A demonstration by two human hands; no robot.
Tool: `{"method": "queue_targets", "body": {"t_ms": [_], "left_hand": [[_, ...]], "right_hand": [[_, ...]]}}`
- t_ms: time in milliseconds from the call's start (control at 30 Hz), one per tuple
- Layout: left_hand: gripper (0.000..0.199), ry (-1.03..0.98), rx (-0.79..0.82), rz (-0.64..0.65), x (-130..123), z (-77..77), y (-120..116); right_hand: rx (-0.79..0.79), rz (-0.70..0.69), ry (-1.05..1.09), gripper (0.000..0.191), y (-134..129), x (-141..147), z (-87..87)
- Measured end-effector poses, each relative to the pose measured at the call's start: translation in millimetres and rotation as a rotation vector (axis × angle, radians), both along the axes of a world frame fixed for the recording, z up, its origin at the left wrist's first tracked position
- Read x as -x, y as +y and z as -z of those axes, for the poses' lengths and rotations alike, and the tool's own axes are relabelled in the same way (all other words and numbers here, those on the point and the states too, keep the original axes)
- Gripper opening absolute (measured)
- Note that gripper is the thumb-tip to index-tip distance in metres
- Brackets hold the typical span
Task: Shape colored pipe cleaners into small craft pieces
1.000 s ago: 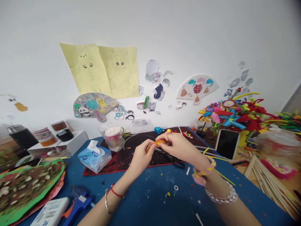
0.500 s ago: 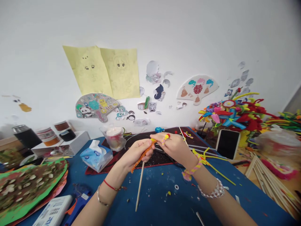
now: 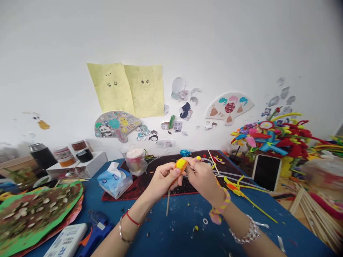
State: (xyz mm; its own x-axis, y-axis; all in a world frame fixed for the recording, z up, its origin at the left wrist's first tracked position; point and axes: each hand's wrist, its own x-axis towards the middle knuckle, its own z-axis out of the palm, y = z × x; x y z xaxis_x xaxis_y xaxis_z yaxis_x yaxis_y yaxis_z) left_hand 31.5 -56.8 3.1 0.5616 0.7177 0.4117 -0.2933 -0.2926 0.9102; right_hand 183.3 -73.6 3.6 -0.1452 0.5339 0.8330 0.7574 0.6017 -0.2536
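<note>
Between thumb and fingers, my left hand [image 3: 165, 176] grips a yellow-and-orange fuzzy piece [image 3: 181, 164], which looks like bent pipe cleaner. A thin wooden stick [image 3: 168, 204] points down from below that hand. My right hand [image 3: 202, 175] is closed against the right side of the fuzzy piece, and its fingertips are partly hidden. On one of its fingers is a pipe-cleaner ring with a yellow ball [image 3: 198, 158]. To the right of this hand lies a yellow pipe-cleaner figure with an orange middle [image 3: 235, 188].
A tissue pack [image 3: 114, 181] sits left of my hands, with a blue glue gun [image 3: 98, 232] nearer me. Behind are a dark red mat [image 3: 118, 196] and a bagged cup [image 3: 135, 160]. A phone [image 3: 266, 173], pipe-cleaner flowers [image 3: 270, 137] and wooden sticks [image 3: 316, 217] stand or lie right.
The orange strand that hung along my left palm now shows as a yellow-and-orange piece at the fingertips. My right hand has turned and lowered. The view has tilted up slightly.
</note>
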Motion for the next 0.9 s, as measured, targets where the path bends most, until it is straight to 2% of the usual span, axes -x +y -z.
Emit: {"method": "queue_targets", "body": {"t_ms": [67,133,233,300,400,533,667,767,900], "left_hand": [[0.025,-0.019,-0.027,0.007,1.0,1.2,0.9],[0.025,-0.007,-0.059,0.015,2.6,0.3,-0.2],[0.024,0.091,-0.139,0.010,4.6,-6.0,-7.0],[0.022,0.150,-0.195,0.017,4.9,-11.6,-13.4],[0.024,0.200,-0.214,0.024,5.0,-17.5,-21.0],[0.034,0.259,-0.134,0.063,5.7,-19.4,-24.3],[0.038,0.217,-0.054,0.126,4.7,-17.7,-24.0],[0.031,0.178,-0.037,0.131,3.9,-16.1,-23.7],[0.030,0.132,-0.112,0.120,5.9,-16.3,-25.1]], "right_hand": [[0.100,-0.058,0.066,0.027,-2.2,3.1,-2.8],[0.176,-0.180,0.088,0.027,-4.2,2.7,-7.7],[0.149,-0.299,0.028,0.029,-5.7,-7.2,-15.0],[0.039,-0.277,-0.069,0.030,-6.3,-16.9,-17.5],[-0.117,-0.172,-0.241,0.031,-7.7,-29.4,-17.7],[-0.282,-0.030,-0.440,0.031,-10.5,-35.8,-14.6],[-0.427,-0.038,-0.509,0.033,-13.8,-33.4,-14.0],[-0.455,-0.077,-0.489,0.029,-17.7,-29.0,-16.9],[-0.355,-0.163,-0.301,0.025,-24.4,-17.2,-19.0]]}}
